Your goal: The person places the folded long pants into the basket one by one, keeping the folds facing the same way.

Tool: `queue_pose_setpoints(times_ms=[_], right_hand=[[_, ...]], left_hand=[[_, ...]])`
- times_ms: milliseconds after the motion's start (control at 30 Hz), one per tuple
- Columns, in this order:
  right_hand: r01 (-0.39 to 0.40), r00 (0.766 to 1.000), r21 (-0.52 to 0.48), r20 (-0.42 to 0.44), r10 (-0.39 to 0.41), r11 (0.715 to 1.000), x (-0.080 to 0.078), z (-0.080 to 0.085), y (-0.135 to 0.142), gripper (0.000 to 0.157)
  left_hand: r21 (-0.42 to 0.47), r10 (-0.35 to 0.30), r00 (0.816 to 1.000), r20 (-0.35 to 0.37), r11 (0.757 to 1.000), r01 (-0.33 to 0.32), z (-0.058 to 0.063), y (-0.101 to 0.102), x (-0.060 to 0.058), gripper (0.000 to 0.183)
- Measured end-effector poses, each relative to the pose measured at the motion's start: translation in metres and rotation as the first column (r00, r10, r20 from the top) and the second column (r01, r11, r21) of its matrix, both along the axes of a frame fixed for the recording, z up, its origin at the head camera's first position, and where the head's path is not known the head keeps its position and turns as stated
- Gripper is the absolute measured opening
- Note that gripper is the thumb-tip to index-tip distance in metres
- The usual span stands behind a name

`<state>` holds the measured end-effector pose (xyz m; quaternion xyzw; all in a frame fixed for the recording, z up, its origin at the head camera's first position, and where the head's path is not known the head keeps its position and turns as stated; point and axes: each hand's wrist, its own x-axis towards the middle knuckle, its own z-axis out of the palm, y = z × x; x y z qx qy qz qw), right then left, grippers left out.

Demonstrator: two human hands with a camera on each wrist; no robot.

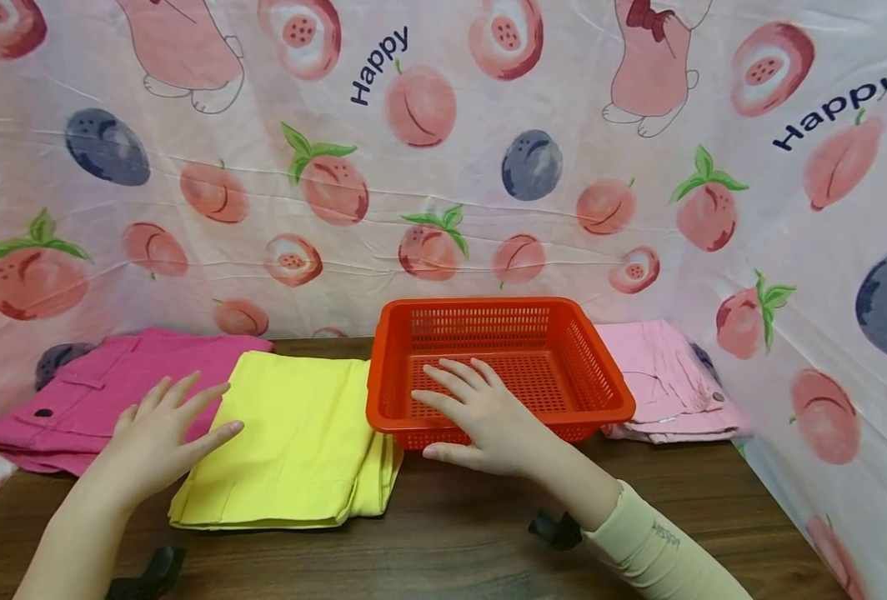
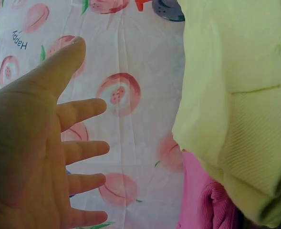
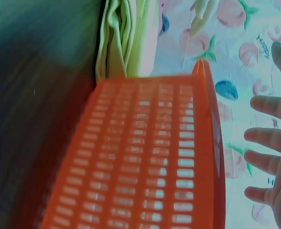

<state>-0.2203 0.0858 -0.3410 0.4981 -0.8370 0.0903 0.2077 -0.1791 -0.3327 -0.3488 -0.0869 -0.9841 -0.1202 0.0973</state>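
Note:
My left hand (image 1: pixel 160 437) hovers with spread fingers over the left edge of a folded yellow garment (image 1: pixel 286 442), holding nothing. In the left wrist view the same hand (image 2: pixel 40 129) has straight fingers, apart from the yellow cloth (image 2: pixel 235 109). My right hand (image 1: pixel 488 417) is held before the front of a red plastic basket (image 1: pixel 612 408), fingers extended and nothing gripped. The right wrist view shows that hand (image 3: pixel 274 148) beside the basket's slotted wall (image 3: pixel 130 157), with a gap between them. Inside the basket only its perforated floor shows.
A folded magenta garment (image 1: pixel 136 375) with a dark button lies at the left, partly behind my left hand. Folded pink clothing (image 1: pixel 661 375) sits right of the basket. A fruit-printed curtain (image 1: pixel 443 167) closes off the back and sides of the dark wooden table (image 1: pixel 443 533).

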Motion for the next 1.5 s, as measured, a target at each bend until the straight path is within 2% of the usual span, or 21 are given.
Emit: queue_pose_setpoints(times_ms=[267, 900, 1233, 1500], right_hand=[[-0.082, 0.997, 0.009, -0.003, 0.082, 0.997, 0.011, -0.009, -0.017, 0.062], [-0.180, 0.983, 0.036, -0.033, 0.182, 0.983, 0.031, -0.029, -0.047, 0.060], [-0.202, 0.979, 0.060, -0.021, 0.203, 0.978, 0.038, -0.039, -0.056, 0.059], [-0.245, 0.969, 0.049, 0.029, 0.244, 0.968, 0.041, -0.043, -0.059, 0.059]], left_hand=[[0.021, -0.008, 1.000, 0.013, 1.000, 0.008, -0.007, 0.002, -0.001, 0.073], [0.037, -0.017, 0.996, 0.083, 0.999, 0.014, -0.010, 0.004, -0.001, 0.078], [0.063, -0.048, 0.995, 0.088, 0.997, 0.043, -0.014, 0.000, 0.000, 0.075], [0.094, -0.066, 0.994, 0.086, 0.994, 0.057, -0.016, -0.002, 0.000, 0.075]])
